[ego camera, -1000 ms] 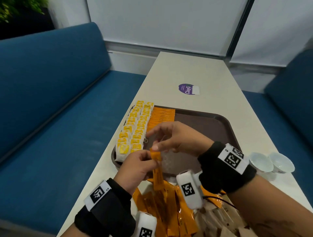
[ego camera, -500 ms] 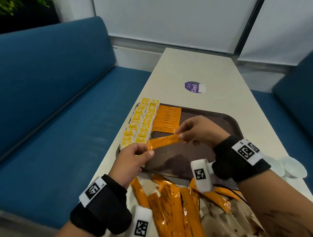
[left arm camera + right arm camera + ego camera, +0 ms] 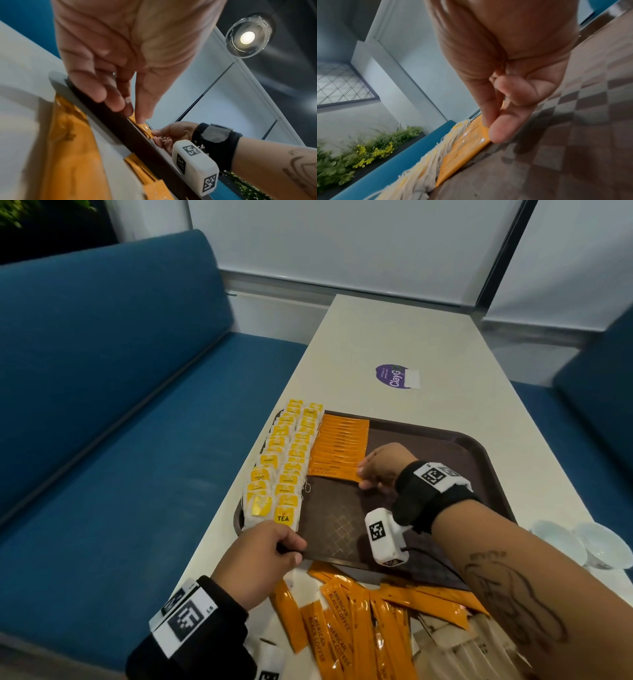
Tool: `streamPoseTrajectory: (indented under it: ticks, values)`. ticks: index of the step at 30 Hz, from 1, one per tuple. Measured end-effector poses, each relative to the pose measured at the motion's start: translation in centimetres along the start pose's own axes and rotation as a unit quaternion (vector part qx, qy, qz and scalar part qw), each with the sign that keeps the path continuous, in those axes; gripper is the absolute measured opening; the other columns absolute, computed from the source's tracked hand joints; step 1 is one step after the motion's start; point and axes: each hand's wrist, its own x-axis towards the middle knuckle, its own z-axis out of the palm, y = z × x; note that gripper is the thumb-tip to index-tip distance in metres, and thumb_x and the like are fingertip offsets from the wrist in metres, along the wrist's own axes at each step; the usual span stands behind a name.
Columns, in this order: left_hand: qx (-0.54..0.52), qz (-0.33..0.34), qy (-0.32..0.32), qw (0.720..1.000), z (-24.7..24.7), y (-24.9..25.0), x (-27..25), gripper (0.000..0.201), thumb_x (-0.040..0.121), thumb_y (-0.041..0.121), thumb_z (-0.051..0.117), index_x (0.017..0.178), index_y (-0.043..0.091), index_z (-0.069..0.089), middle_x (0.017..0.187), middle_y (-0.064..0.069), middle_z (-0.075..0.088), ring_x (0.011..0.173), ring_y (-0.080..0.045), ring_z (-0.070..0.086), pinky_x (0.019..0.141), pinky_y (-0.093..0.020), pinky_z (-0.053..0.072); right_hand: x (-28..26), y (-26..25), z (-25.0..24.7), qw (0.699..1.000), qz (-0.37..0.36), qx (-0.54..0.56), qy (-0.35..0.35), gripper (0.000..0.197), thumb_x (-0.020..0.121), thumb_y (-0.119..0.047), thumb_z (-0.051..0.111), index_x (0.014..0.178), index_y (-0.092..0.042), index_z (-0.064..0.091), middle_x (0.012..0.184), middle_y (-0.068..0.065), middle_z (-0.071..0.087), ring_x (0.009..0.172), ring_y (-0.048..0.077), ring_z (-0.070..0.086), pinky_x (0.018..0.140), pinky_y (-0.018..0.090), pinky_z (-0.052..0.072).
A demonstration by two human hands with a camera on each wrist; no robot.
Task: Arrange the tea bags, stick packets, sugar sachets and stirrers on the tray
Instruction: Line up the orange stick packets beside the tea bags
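Orange stick packet [image 3: 337, 473] is pinched at its end by thumb & fingers of right hand [image 3: 382, 467], laid on brown tray [image 3: 479, 446] at near end of packet row [image 3: 342, 440], beside tea bags [image 3: 284, 467]. Tray's near rim is gripped by left hand [image 3: 260, 556], fingers curled. More packets [image 3: 342, 628] lie on table [image 3: 394, 337].

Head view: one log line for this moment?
right hand: pinching stick packet end, setting on row | left hand: gripping tray near rim | loose packets: on table

Loose stick packets [image 3: 346, 631] cut off by bottom edge; right forearm hides tray [image 3: 479, 443] near corner.
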Motion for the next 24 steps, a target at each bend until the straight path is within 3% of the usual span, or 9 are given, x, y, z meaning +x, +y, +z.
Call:
streamPoseTrajectory:
  ticks: [2, 4, 6, 10, 12, 14, 18, 21, 24]
  values:
    - [0.003, 0.001, -0.003, 1.000, -0.1, 0.0, 0.1, 0.012, 0.088, 0.019, 0.063, 0.092, 0.030, 0.065, 0.094, 0.015, 0.061, 0.086, 0.003, 0.055, 0.073, -0.010, 0.042, 0.9, -0.2, 0.1, 0.999, -0.025, -0.004, 0.029, 0.013, 0.087, -0.004, 0.062, 0.100, -0.003, 0.061, 0.083, 0.010, 0.063, 0.073, 0.016, 0.059, 0.070, 0.028, 0.053]
    - [0.005, 0.000, -0.005, 1.000, 0.0, -0.1, 0.2, 0.011, 0.088, 0.019, 0.063, 0.095, 0.028, 0.066, 0.093, 0.015, 0.060, 0.084, 0.004, 0.053, 0.072, -0.009, 0.040, 0.4, -0.9, 0.1, 0.998, 0.021, -0.050, -0.014, 0.023, 0.094, -0.011, 0.054, 0.117, -0.008, 0.053, 0.082, 0.006, 0.062, 0.073, 0.011, 0.050, 0.064, 0.022, 0.045]
    - [0.007, -0.003, -0.007, 1.000, 0.0, 0.0, 0.2, 0.011, 0.089, 0.020, 0.062, 0.096, 0.027, 0.066, 0.092, 0.016, 0.059, 0.084, 0.006, 0.052, 0.071, -0.007, 0.039, 0.1, -1.4, 0.0, 0.994, 0.064, -0.080, -0.040, 0.011, 0.099, -0.017, 0.046, 0.106, -0.009, 0.050, 0.080, 0.003, 0.061, 0.068, 0.008, 0.044, 0.057, 0.018, 0.035]
    - [-0.005, -0.004, -0.011, 1.000, 0.0, 0.3, 0.0, 0.014, 0.088, 0.019, 0.063, 0.099, 0.027, 0.065, 0.093, 0.017, 0.058, 0.086, 0.005, 0.053, 0.073, -0.010, 0.041, 0.3, -1.2, -0.4, 0.994, 0.072, -0.057, -0.056, 0.015, 0.096, -0.015, 0.052, 0.084, -0.009, 0.054, 0.081, 0.006, 0.063, 0.073, 0.011, 0.053, 0.054, 0.018, 0.036]
    - [-0.015, 0.000, -0.016, 1.000, -0.2, 0.7, -0.5, 0.017, 0.087, 0.019, 0.065, 0.101, 0.028, 0.064, 0.096, 0.017, 0.057, 0.088, -0.001, 0.056, 0.078, -0.016, 0.047, -0.5, -0.7, -0.8, 0.998, 0.041, -0.030, -0.047, 0.012, 0.093, -0.014, 0.056, 0.083, -0.008, 0.056, 0.081, 0.008, 0.063, 0.073, 0.014, 0.055, 0.060, 0.022, 0.042]
    - [-0.020, 0.010, -0.022, 1.000, -0.6, 1.0, -1.1, 0.018, 0.085, 0.019, 0.067, 0.099, 0.030, 0.062, 0.099, 0.015, 0.059, 0.088, -0.006, 0.059, 0.081, -0.022, 0.051, -2.2, -0.2, -1.8, 0.998, -0.061, -0.002, 0.009, 0.009, 0.088, -0.009, 0.064, 0.083, -0.008, 0.057, 0.078, 0.007, 0.061, 0.069, 0.016, 0.058, 0.063, 0.027, 0.048]
    - [0.016, 0.041, -0.029, 0.999, -1.4, 1.1, -2.9, 0.026, 0.080, 0.018, 0.072, 0.092, 0.036, 0.057, 0.100, 0.014, 0.059, 0.087, -0.001, 0.057, 0.076, -0.016, 0.046, -9.2, 2.3, -3.6, 0.963, -0.235, -0.125, 0.034, 0.011, 0.081, -0.012, 0.072, 0.082, -0.017, 0.062, 0.068, -0.006, 0.065, 0.055, 0.003, 0.060, 0.047, 0.016, 0.041]
    - [0.113, 0.037, -0.044, 0.992, -1.4, 1.0, -4.1, 0.034, 0.080, 0.022, 0.072, 0.105, 0.036, 0.053, 0.108, 0.015, 0.052, 0.090, -0.002, 0.052, 0.072, -0.014, 0.041, -13.2, 5.7, -3.5, 0.937, -0.242, -0.251, 0.014, 0.008, 0.080, -0.013, 0.074, 0.085, -0.017, 0.068, 0.077, -0.008, 0.066, 0.070, 0.001, 0.060, 0.064, 0.010, 0.047]
    - [0.258, 0.035, -0.065, 0.963, -0.8, 0.6, -5.0, 0.052, 0.081, 0.029, 0.069, 0.128, 0.034, 0.047, 0.131, 0.011, 0.043, 0.116, -0.010, 0.047, 0.092, -0.019, 0.040, -15.4, 9.6, -2.7, 0.922, -0.195, -0.335, 0.019, 0.013, 0.082, -0.019, 0.072, 0.094, -0.021, 0.069, 0.081, -0.014, 0.061, 0.078, 0.001, 0.058, 0.073, 0.015, 0.047]
